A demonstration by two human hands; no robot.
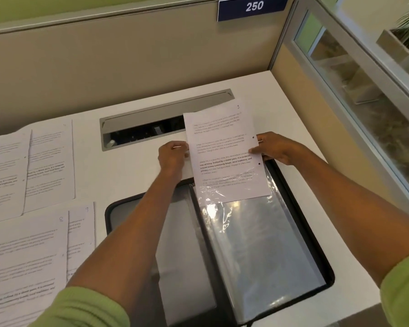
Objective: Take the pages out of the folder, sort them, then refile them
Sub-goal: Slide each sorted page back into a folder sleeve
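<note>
A black folder (pixel 300 199) lies open on the white desk, its clear plastic sleeves (pixel 257 244) shining on the right half. A printed page (pixel 222 147) with two punch holes on its right edge stands partly inside the top sleeve, its lower end under the plastic. My left hand (pixel 172 156) pinches the page's left edge. My right hand (pixel 274 147) pinches its right edge between the holes. Several other printed pages (pixel 33 166) lie in overlapping rows on the desk at the left, with more pages (pixel 33 256) nearer the front.
A grey cable tray (pixel 151 123) with an open lid is sunk into the desk behind the folder. Beige partition walls (pixel 128 62) close the back and right sides. A glass panel (pixel 364 95) stands at the right. The desk's front edge (pixel 354 310) runs near the folder's lower right corner.
</note>
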